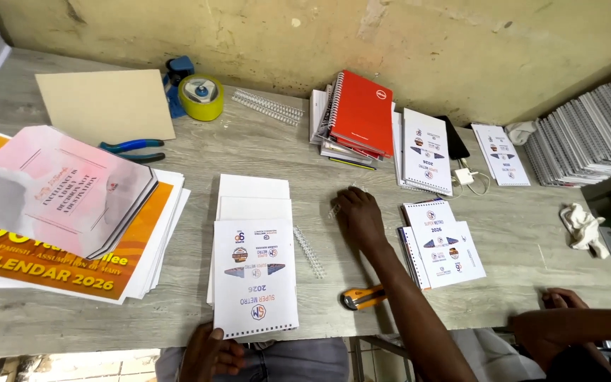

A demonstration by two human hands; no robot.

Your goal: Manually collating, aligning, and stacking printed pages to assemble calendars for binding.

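Calendars (pixel 72 276) at nine o'clock, a broad orange and white stack, jut over the table (pixel 518 240) edge. A nudge from the left forearm could, I judge, tip them off. The white booklet (pixel 254 283) lies at six o'clock. The left hand (pixel 206 354) grasps its punched lower edge with curled fingers, and a tug might fan the loose sheets out of line. The yellow utility knife (pixel 362 297) lies just beside the right forearm, so a sweep back could knock it off or catch skin. The right hand (pixel 358 216), at centre, rests palm down near a white binding comb (pixel 310 251). I cannot tell whether its fingers grip anything.

A pink and white printed pad (pixel 51 187) tops the calendars. The booklet's cover is a white rectangle with small round logos and a blue and grey band. A red spiral notebook (pixel 362 113) with a tiny white mark sits at one o'clock. A yellow tape roll (pixel 201 95) stands at eleven.
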